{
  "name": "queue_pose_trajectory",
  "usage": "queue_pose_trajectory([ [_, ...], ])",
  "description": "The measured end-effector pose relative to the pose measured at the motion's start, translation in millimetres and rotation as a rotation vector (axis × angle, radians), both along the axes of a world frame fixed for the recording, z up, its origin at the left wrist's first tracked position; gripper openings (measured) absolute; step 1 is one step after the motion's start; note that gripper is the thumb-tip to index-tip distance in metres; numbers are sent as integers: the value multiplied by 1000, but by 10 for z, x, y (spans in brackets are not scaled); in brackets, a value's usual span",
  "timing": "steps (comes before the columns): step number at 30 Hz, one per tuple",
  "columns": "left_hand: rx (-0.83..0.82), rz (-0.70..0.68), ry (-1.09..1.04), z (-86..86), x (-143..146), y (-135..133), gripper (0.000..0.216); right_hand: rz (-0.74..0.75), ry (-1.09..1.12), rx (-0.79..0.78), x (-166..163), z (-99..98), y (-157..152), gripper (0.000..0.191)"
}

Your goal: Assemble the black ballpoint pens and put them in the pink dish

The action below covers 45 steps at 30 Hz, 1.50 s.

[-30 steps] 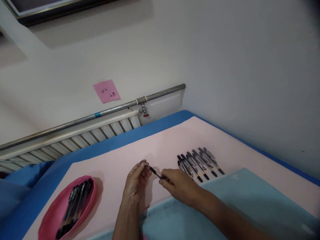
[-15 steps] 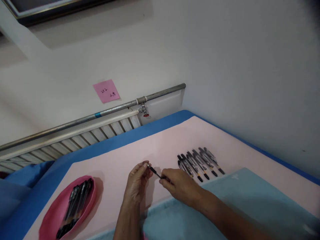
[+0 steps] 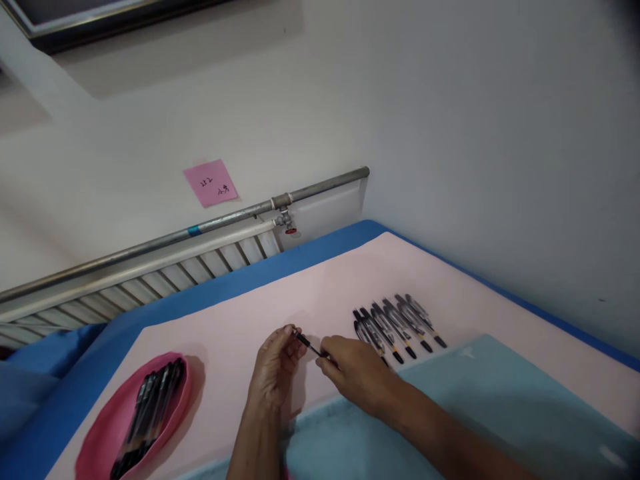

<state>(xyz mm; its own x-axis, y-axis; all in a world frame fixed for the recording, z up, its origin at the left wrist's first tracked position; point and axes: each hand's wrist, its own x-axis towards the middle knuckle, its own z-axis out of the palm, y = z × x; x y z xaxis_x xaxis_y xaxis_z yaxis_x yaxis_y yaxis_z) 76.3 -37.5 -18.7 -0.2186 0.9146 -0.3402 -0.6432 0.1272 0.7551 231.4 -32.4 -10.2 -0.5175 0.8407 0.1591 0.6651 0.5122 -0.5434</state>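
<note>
My left hand [image 3: 274, 371] and my right hand [image 3: 354, 373] meet over the pink sheet [image 3: 320, 293], each pinching one end of a thin black pen part [image 3: 309, 345]. The left fingertips close on its upper end, the right fingertips on its lower end. Just right of my hands lies a row of several black pens [image 3: 395, 321], side by side. At the lower left a pink oval tray [image 3: 100, 433] holds several more black pens [image 3: 148, 412].
A light blue cloth [image 3: 475, 400] covers the near right of the table, under my right forearm. The blue table cover [image 3: 240, 277] meets a radiator [image 3: 150, 277] and pipe [image 3: 225, 219] at the wall. A pink sticky note [image 3: 210, 182] hangs on that wall.
My hands have drawn slightly closer together along the pen part, which shows a little shorter between them. Nothing else has moved.
</note>
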Motion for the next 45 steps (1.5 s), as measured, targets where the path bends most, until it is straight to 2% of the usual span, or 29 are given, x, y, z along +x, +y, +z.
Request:
queue_pose_trajectory([
  [10,0,-44,52,-38,31,-8,16,-2,14,3,-21,-31,4,15],
  [15,36,-19,61,-50,29,-2,20,56,192,-158,-33,-39,22,20],
  [18,45,40,58,-58,20,-4,17,29,240,-206,-40,-52,23,11],
  [20,51,88,49,-56,14,-7,15,-15,225,-200,-41,-58,24,15],
  [22,51,116,37,-43,11,-9,13,-43,205,-170,-43,-57,26,11],
  [23,47,117,30,-35,10,-10,13,-44,203,-156,-44,-55,26,6],
  [27,37,105,-3,-10,-4,-8,10,-16,219,-179,-53,-51,19,18],
  [34,24,168,-27,-55,-55,11,1,-34,165,-102,-50,-68,9,8],
  [35,22,168,-37,-61,-60,15,0,-27,166,-103,-50,-70,9,12],
  [37,15,172,-48,-67,-68,22,2,-12,179,-109,-49,-75,8,16],
  [43,-19,191,-92,-67,-89,33,4,-33,156,-60,-49,-73,15,9],
  [45,-23,189,-106,-72,-97,37,6,-27,161,-81,-49,-73,19,16],
])
